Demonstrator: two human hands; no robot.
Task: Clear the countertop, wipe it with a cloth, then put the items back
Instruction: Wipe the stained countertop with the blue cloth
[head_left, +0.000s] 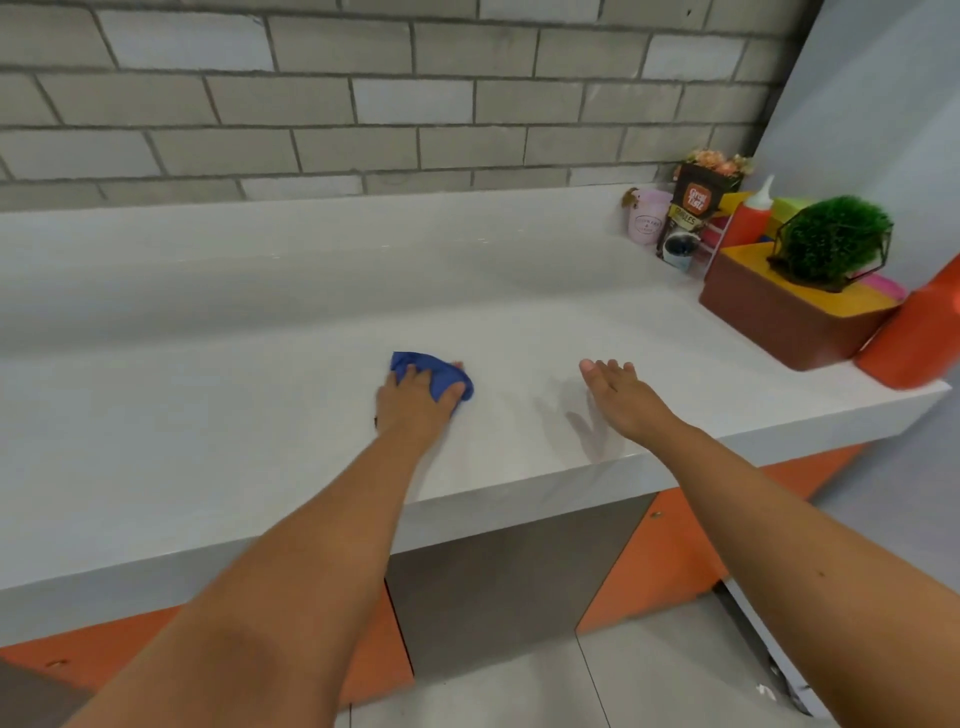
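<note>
A crumpled blue cloth (439, 376) lies on the white countertop (234, 395) near its middle. My left hand (415, 402) grips the cloth from behind, fingers curled over it and pressing it onto the surface. My right hand (618, 387) hovers just above the counter to the right of the cloth, fingers straight and together, holding nothing. The counter's items stand bunched at the far right end: a brown box (779, 322) with a green plant (834, 239) on top, a red squeeze bottle (748, 218), a pink cup (647, 221) and a snack packet (693, 208).
A large orange container (919, 338) stands at the right edge of the counter beside the brown box. A grey brick wall (363, 104) backs the counter. Orange and grey cabinet fronts (660, 561) sit below, with a tiled floor underneath.
</note>
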